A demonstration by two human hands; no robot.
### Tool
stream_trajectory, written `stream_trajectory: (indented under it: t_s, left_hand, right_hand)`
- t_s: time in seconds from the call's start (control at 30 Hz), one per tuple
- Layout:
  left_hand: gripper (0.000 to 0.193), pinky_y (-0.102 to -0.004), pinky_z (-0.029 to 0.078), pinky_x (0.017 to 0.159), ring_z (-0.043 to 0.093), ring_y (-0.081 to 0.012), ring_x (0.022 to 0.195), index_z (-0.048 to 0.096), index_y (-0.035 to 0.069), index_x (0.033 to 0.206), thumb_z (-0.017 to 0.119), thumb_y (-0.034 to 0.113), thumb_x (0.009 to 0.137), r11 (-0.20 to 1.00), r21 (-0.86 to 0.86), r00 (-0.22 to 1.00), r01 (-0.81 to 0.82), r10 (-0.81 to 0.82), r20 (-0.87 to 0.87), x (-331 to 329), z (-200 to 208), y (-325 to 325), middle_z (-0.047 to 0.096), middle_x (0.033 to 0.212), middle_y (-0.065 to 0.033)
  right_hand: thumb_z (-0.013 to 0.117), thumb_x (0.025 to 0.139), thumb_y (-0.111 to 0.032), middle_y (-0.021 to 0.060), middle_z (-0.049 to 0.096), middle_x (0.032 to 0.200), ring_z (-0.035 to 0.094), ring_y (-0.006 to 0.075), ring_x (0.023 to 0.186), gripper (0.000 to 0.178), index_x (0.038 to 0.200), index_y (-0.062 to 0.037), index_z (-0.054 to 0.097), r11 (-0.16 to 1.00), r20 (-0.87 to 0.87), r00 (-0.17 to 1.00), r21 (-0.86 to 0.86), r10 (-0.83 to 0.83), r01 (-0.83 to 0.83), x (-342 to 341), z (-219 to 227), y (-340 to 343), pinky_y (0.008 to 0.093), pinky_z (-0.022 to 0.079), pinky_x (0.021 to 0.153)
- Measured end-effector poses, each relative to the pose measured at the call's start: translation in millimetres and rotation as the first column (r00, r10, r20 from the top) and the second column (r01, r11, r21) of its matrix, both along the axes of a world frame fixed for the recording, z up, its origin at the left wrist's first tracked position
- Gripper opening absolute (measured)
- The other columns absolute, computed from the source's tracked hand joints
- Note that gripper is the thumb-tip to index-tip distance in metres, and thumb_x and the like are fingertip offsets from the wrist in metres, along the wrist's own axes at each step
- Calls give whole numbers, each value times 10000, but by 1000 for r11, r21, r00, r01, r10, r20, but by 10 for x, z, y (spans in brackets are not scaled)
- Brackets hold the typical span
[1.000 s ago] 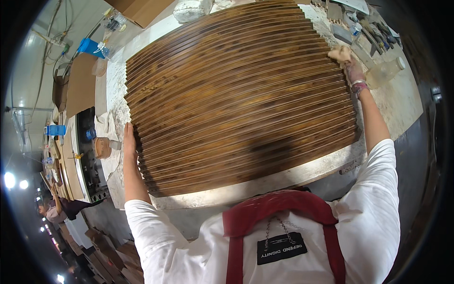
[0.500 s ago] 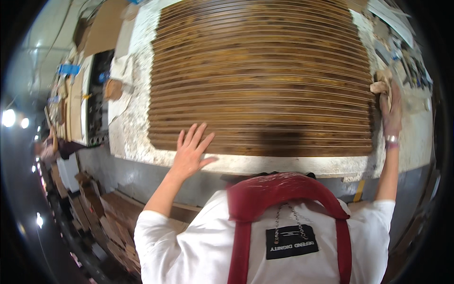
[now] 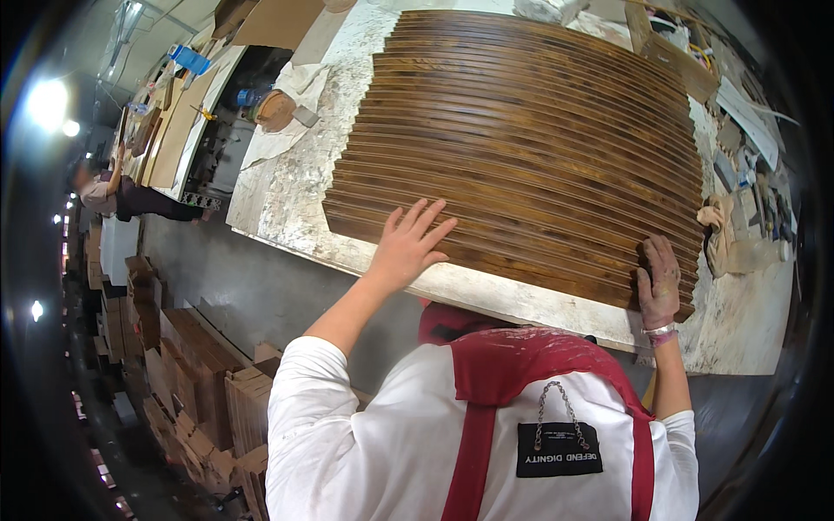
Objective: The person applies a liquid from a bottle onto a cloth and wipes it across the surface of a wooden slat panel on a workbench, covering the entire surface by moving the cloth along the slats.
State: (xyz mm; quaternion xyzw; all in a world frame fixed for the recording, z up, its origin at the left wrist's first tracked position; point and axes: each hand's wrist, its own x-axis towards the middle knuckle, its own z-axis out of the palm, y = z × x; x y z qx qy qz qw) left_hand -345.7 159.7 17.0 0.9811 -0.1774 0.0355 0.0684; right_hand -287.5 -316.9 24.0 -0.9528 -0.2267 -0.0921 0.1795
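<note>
A large panel of dark stained wooden slats (image 3: 530, 148) lies on a paint-spattered white workbench (image 3: 287, 191). My left hand (image 3: 410, 245) rests flat with spread fingers on the panel's near edge, toward its left corner. My right hand (image 3: 658, 282), stained brown, lies on the panel's near right corner with its fingers laid over the slats. A crumpled tan rag (image 3: 719, 227) lies on the bench just beyond that corner.
Tools and clutter (image 3: 747, 148) crowd the bench's right side. A round wooden piece (image 3: 275, 109) and cardboard sheets (image 3: 269, 22) sit at the upper left. Stacked brown boxes (image 3: 200, 373) stand on the floor at left. Another person (image 3: 117, 195) works at a far bench.
My left hand moved from the panel's left edge to its near edge. My right hand came down from the far right corner to the near right corner. The view has tilted.
</note>
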Motion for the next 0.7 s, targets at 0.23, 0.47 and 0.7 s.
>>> stream_trajectory:
  t_s: [0.23,0.47,0.7]
  left_hand:
    - [609,-540,251,1091,334,-286,1381,477,190,1380,671,377,834,959,-256,992,119,-125,-4,-9,-68,243,336,1524,-66]
    - [362,-414,479,896,596,-311,1069,643,37,1065,715,40,710,866,-490,992,105,-56,114,-29,76,1741,627,1169,-126]
    - [89,-372,480,812,616,-305,936,649,14,924,639,75,860,652,-745,973,-144,231,14,489,68,2310,646,974,-130]
  right_hand:
    - [577,890,-112,139,626,1151,545,321,1132,393,1283,-115,575,994,42,996,78,-83,79,165,112,1263,430,380,1021]
    - [616,840,-74,121,662,1008,586,320,963,358,1194,-123,613,999,-108,994,-30,35,-39,362,278,2865,421,432,883]
    - [601,881,-114,119,667,1067,587,318,1014,299,1178,-116,635,985,-185,974,83,-133,151,320,223,3063,395,446,895]
